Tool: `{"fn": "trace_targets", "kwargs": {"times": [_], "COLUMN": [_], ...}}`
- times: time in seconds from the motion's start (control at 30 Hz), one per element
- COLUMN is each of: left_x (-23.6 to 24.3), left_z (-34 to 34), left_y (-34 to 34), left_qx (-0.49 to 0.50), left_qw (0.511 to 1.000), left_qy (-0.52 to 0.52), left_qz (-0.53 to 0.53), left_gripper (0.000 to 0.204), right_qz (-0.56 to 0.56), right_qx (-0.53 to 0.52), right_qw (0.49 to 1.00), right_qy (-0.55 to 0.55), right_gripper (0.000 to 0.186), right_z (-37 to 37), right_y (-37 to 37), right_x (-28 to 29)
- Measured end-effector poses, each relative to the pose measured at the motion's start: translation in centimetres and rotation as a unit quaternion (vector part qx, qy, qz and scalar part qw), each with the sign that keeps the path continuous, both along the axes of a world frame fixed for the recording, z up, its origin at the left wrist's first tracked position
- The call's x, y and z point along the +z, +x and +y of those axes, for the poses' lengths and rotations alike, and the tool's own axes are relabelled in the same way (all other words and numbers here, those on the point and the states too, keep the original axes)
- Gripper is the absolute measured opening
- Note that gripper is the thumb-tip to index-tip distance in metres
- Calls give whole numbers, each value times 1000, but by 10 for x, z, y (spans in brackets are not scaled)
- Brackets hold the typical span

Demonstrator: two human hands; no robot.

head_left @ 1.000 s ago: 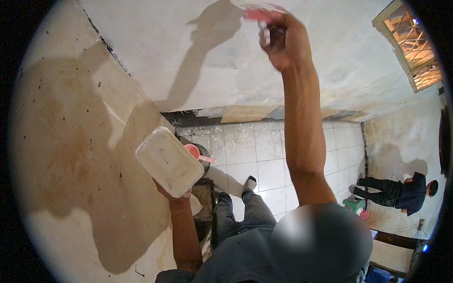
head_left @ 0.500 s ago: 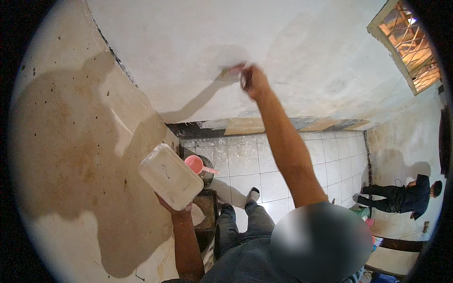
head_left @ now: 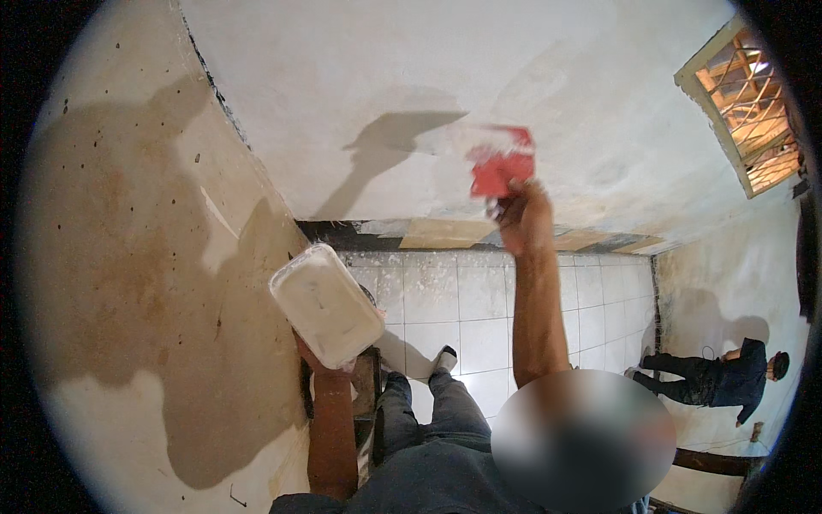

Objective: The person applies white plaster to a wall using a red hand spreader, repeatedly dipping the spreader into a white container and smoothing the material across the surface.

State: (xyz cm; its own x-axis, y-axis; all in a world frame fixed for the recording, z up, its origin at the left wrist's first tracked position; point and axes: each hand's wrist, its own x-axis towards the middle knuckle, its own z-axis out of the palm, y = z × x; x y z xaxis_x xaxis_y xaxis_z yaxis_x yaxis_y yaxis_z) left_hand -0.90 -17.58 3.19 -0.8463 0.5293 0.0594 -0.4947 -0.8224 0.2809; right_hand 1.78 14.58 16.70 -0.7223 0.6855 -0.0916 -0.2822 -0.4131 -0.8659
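One off-white, rectangular plastic tub [head_left: 327, 306] with rounded corners is propped on the person's left hand [head_left: 313, 360], which grips it at its lower end, near the stained side wall [head_left: 128, 283]. Inside I see a pale coating with a small grey mark; how deep it goes, I can't tell. The right hand [head_left: 524, 214] is closed on one flat red spreader [head_left: 503, 176] smeared with white, blurred, in front of the whitish wall [head_left: 599, 77]; contact is unclear. I count two hands at work, one grated window [head_left: 747, 116] and one other person [head_left: 715, 373] in dark clothes.
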Motion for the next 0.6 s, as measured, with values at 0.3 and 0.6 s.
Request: {"fn": "trace_targets", "kwargs": {"times": [0.3, 0.6], "left_x": [-54, -42], "left_z": [-2, 2], "left_y": [-1, -5], "left_qx": [88, 89], "left_qw": [983, 980], "left_qy": [-146, -166], "left_qz": [-64, -58], "left_gripper": [64, 62], "right_qz": [-30, -79], "right_qx": [81, 127], "right_qw": [996, 981], "right_qy": [-1, -126], "right_gripper": [24, 6], "right_z": [-40, -51], "right_y": [18, -43], "right_x": [-75, -91]}}
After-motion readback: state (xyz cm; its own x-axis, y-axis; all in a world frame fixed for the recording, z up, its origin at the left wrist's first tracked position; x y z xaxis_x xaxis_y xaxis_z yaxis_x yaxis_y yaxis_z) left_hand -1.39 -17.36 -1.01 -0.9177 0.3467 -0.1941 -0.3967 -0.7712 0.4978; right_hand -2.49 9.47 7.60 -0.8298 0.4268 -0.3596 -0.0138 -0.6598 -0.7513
